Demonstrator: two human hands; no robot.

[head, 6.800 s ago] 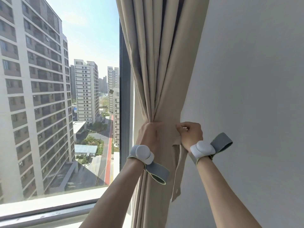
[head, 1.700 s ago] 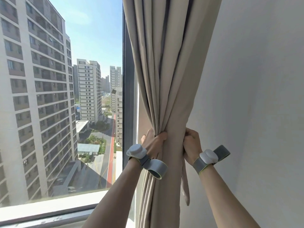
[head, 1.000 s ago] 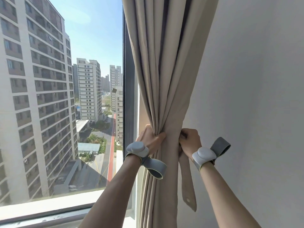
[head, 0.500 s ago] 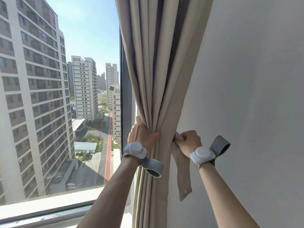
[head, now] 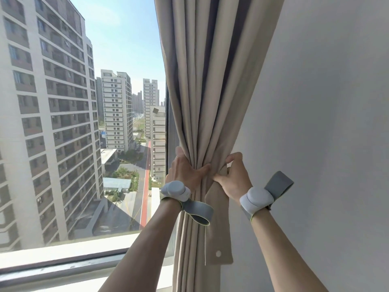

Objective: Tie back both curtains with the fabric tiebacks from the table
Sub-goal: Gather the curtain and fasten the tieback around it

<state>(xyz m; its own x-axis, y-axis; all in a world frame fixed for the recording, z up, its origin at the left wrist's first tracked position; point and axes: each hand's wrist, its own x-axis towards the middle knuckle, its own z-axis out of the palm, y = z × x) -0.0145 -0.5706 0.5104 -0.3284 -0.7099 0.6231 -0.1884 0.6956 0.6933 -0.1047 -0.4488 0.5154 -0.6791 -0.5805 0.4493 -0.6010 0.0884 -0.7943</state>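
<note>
Since a moment ago the right hand [head: 234, 175] has risen and pinches the tieback [head: 219, 224], whose loose end hangs beside the gathered curtain [head: 202, 102]. Left hand [head: 185, 169], arm raised, is wrapped tight around the bunched folds by the wall [head: 326, 123].

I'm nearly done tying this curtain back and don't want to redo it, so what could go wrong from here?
1. The left hand alone bunches the curtain; if it loosens, the gathered folds may spread.
2. The tieback end hangs loose below the right hand, its snap unfastened; a slipped pinch could drop it.
3. The wrist strap dangles against the folds and might get caught under the tieback.
</note>
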